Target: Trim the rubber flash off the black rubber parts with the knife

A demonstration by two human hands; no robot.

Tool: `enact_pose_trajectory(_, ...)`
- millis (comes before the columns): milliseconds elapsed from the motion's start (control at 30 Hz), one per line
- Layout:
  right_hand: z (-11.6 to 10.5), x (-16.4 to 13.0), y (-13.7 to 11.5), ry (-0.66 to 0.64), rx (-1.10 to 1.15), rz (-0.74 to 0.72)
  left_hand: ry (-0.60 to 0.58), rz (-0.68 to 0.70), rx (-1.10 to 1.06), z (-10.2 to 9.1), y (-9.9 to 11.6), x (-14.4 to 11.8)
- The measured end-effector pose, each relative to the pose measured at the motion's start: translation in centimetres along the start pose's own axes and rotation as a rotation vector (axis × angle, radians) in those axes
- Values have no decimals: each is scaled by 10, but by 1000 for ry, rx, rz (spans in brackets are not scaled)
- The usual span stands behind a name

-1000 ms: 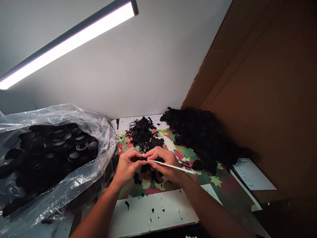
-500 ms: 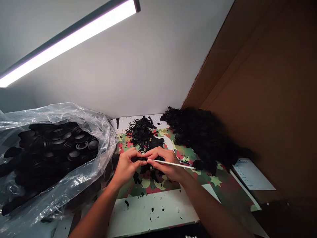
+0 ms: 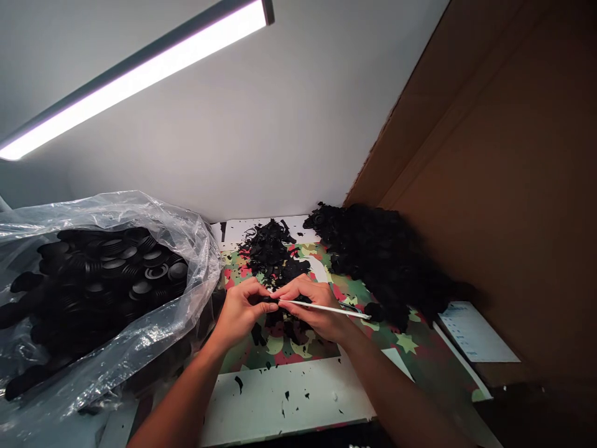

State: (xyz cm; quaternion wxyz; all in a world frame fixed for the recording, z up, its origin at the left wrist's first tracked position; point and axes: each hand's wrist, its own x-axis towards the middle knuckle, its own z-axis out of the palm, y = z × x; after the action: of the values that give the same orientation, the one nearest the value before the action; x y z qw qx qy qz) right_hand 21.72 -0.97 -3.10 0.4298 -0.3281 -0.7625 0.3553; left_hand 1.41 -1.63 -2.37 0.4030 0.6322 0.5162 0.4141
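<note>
Off to the left of my left hand slumps a clear plastic bag heaped with round black caps, its mouth gaping toward me so a cap is within easy reach. My left hand is closed around one small black cap, pinching it between thumb and fingertips just above the tabletop, so the rim faces my other hand. My right hand touches the left at the fingertips and is gripping a thin white tool like a pen; its tip sits at the cap's edge and its long handle runs out to the right. Beyond both hands lies a small heap of black trimmings on a camouflage-patterned mat, with flecks scattered under my wrists. Farther right of my right hand spreads a bigger black pile, crowding against a cardboard wall, with a white paper at its foot. A strip lamp hangs overhead.
</note>
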Motion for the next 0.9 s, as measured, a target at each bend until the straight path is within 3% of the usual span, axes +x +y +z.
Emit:
enact_pose_trajectory(200,11,1,3,39,-181,-256,-23,-45,-32,0,-2,2)
enact_pose_trajectory(300,16,4,5,103,-300,-277,-43,-79,-75,0,1,2)
enact_pose_trajectory(433,10,8,8,233,-298,-104,-99,-97,-162,1,9,1)
enact_pose_trajectory(567,6,9,13,313,-117,98,-91,-119,-247,0,10,1)
enact_pose_trajectory(900,11,5,17,395,125,300,7,-95,-434,-1,0,1)
